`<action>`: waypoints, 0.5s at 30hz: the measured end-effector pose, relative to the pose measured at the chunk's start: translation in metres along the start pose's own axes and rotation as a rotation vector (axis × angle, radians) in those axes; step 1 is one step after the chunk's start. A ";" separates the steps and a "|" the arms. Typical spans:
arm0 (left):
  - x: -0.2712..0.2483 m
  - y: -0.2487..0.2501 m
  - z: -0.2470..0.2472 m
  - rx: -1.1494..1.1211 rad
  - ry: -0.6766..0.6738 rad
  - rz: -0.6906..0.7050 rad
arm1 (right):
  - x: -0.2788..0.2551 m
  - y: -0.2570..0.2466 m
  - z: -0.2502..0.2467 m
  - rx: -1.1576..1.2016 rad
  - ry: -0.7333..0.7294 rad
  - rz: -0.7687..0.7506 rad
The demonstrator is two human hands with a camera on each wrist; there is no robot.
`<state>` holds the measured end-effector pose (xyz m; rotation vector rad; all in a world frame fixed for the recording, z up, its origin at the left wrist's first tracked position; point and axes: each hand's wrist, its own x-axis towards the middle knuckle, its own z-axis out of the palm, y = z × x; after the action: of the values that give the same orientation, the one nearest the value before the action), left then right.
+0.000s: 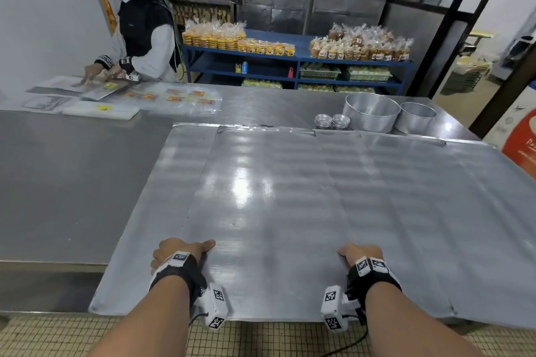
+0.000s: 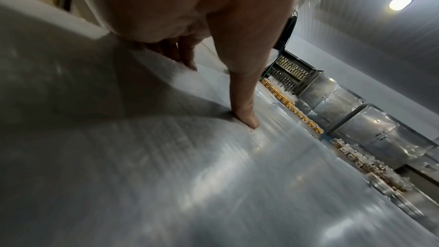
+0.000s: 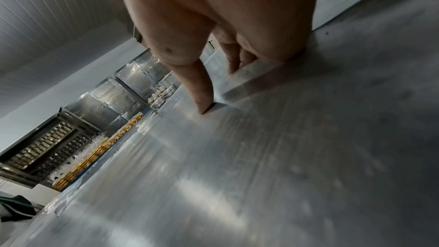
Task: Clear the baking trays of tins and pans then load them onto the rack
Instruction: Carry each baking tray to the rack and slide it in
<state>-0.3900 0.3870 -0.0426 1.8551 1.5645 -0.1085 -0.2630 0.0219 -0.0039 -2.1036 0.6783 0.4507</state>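
Baking trays (image 1: 290, 197), bare and stacked, are lifted off the bench (image 1: 72, 182) at its near edge, presumably for the rack. Pans (image 1: 371, 113) and tins (image 1: 332, 121) sit at the far edge. Left hand (image 1: 179, 252) and right hand (image 1: 361, 255) are clamped on the near rim, thumbs on top.

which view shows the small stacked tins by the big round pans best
The head view: the small stacked tins sit in full sight on the table, left of the two big round pans, beyond the baking trays. The right wrist view shows only a blurry distant stack; the left wrist view shows nothing clear.
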 end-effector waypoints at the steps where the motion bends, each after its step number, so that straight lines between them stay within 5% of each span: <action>1: 0.002 0.001 0.001 0.014 0.009 -0.007 | 0.003 -0.002 0.002 -0.009 0.000 -0.002; 15: -0.025 0.030 -0.010 -0.071 -0.088 -0.073 | 0.026 -0.011 0.013 -0.222 0.022 0.021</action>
<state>-0.3733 0.3708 -0.0099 1.7168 1.5558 -0.1631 -0.2367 0.0302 -0.0180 -2.3143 0.6896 0.5361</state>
